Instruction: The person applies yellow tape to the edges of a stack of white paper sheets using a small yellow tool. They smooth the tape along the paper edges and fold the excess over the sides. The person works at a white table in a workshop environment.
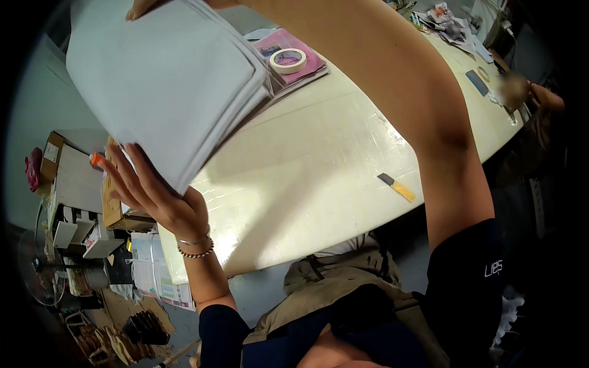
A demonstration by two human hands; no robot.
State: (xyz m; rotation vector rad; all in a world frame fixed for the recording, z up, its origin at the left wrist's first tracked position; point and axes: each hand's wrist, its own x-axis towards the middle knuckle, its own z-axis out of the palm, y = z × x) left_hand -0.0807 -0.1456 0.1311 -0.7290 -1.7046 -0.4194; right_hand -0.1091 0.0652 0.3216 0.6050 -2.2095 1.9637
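Observation:
A thick stack of white paper sheets (159,67) is tilted up at the upper left, its sheets slightly fanned along the right side. My left hand (162,196) rests against the near corner of the stack with its fingers stretched out and apart. One of its fingertips has an orange cover (96,159), and a bracelet circles the wrist. My right arm reaches across to the far side, where my right hand (142,7) grips the stack's far edge; most of that hand is cut off by the frame.
On the pale table (294,153) lie a yellow-handled cutter knife (397,187) and a masking tape roll (288,61) on a pink printed stack (316,65). A dark flat block (477,83) and papers (451,24) lie far right, near another person (540,104). Cardboard boxes (116,190) stand left.

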